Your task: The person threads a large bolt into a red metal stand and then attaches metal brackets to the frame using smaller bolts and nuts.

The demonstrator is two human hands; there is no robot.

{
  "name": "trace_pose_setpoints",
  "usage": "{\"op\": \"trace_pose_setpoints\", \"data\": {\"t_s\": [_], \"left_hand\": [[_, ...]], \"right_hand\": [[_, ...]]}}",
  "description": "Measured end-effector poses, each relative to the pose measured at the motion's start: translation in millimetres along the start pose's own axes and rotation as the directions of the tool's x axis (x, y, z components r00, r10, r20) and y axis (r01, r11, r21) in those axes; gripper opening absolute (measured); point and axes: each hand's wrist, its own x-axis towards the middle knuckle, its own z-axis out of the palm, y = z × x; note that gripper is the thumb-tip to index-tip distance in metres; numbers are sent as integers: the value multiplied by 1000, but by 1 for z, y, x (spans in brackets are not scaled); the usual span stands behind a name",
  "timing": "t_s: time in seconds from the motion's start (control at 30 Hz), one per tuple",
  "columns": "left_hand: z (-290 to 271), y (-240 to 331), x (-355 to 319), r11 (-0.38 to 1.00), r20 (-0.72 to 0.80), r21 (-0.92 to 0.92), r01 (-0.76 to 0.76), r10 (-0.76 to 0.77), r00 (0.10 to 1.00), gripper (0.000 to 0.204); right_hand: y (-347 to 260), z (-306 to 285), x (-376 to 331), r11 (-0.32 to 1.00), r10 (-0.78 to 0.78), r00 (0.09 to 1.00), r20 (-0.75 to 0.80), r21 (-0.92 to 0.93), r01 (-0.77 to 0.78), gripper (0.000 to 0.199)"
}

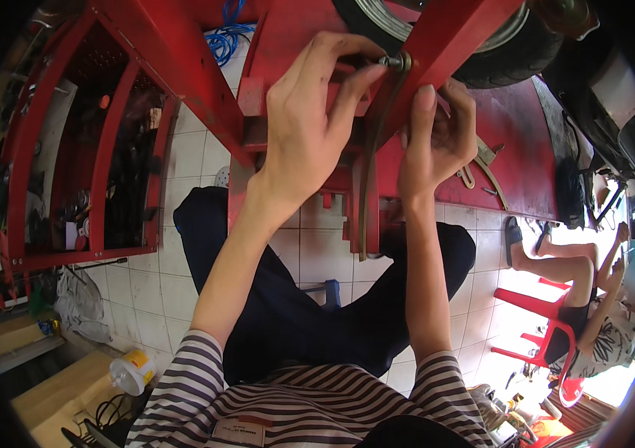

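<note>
Left hand (310, 119) pinching the bolt (390, 61) at the red frame (444, 45), right hand (437, 138) fingers curled behind it — one slip, I reckon, and the bolt drops to the floor (183, 157).

The metal frame (437, 45) is bright red, and so is the tool rack (101, 142) on the left, its shelves dark with clutter. A grey steel bolt (390, 61) sits in the frame, with a dull olive strap (366, 187) hanging below it. The tyre (511, 52) is black around a silver rim. The floor (317, 254) is white tile with grey grout lines. The trousers (310, 321) are dark navy — the shirt (302, 403) striped navy and white. A coiled cable (226, 33) is blue, the plastic chair (549, 328) red, the jar (131, 371) white with a yellow label.
</note>
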Motion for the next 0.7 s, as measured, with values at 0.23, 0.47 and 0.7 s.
{"op": "trace_pose_setpoints", "data": {"t_s": [0.23,0.47,0.7], "left_hand": [[-2,6,6,990,-34,82,-115,118,992,16],[3,2,2,999,-53,-36,-28,26,998,20],[2,2,1,995,-73,-31,-98,96,993,20]], "right_hand": [[-3,-1,0,992,113,994,10,56,-113,23],[-8,-4,1,983,170,985,28,70,-172,24],[-2,-2,0,995,86,996,25,57,-87,23]]}}
